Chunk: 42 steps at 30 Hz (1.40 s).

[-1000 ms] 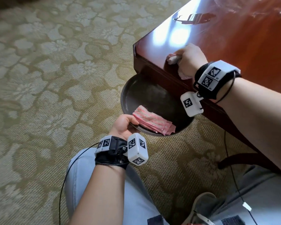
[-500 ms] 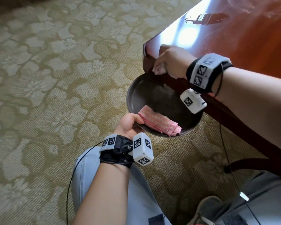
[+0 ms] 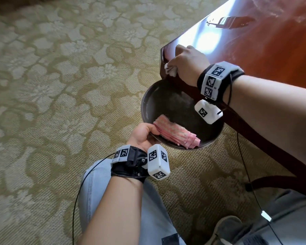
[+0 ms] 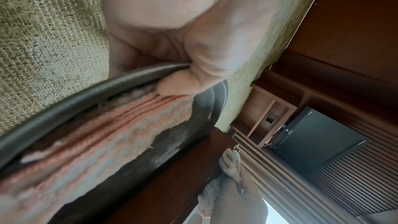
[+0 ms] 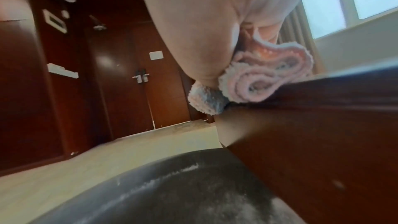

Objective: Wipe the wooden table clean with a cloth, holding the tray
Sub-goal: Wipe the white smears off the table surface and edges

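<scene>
The right hand (image 3: 190, 65) keeps a closed grip on the bunched cloth (image 3: 170, 69) at the surface (image 3: 265, 50) corner, while the left hand (image 3: 142, 136) pinches the tray (image 3: 168, 101) rim – held just below the edge, presumably to catch wiped-off residue.

Your right hand (image 3: 189, 63) grips a bunched cloth (image 3: 170, 68) at the wooden table (image 3: 272, 55) corner. Just below that corner, your left hand (image 3: 143, 135) holds the dark tray (image 3: 166, 101), with a folded pink cloth (image 3: 177, 132) in it.

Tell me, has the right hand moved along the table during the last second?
Yes. The right hand with its cloth slid from a spot along the edge of the wooden table to its near corner, above the tray.
</scene>
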{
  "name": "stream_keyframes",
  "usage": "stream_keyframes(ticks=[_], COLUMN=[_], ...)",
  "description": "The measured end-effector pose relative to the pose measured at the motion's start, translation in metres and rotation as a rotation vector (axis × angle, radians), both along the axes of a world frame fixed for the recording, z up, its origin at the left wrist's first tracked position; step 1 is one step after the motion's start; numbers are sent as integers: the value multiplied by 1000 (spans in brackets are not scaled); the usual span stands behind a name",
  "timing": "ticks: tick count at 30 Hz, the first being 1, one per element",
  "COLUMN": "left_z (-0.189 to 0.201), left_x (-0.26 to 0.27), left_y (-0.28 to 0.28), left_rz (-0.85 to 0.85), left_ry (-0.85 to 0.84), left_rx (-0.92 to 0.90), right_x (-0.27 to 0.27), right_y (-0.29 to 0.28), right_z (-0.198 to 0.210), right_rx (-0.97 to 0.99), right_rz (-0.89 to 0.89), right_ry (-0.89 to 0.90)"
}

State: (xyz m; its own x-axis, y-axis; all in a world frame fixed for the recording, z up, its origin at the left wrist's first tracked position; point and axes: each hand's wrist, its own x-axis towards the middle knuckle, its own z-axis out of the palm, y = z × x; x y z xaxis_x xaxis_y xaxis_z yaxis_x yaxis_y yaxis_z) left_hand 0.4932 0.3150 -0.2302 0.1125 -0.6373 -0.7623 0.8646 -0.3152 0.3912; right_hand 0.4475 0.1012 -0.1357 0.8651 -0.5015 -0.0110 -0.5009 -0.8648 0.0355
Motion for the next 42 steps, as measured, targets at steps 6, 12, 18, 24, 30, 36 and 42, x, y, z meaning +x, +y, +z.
stream_keyframes(ticks=[6, 12, 18, 24, 30, 36, 42], left_z=[4, 4, 5, 5, 5, 5, 3], left_x=[0, 0, -3, -5, -9, -12, -13], left_y=[1, 2, 5, 6, 1, -2, -3], left_rz=[-23, -58, -103, -138, -148, -162, -135], left_ry=[20, -11, -73, -102, -128, -148, -145], left_rx=[-9, 16, 29, 52, 91, 105, 112], right_x=[-13, -61, -80, -96, -107, -129, -108], right_y=[2, 21, 43, 45, 6, -28, -12], right_z=[-5, -2, 1, -7, 2, 12, 3], right_rx=[21, 57, 158, 214, 473, 429, 328], right_rz=[-9, -117, 10, -29, -369, -641, -377], right_ry=[-17, -34, -11, -150, -517, -446, -219])
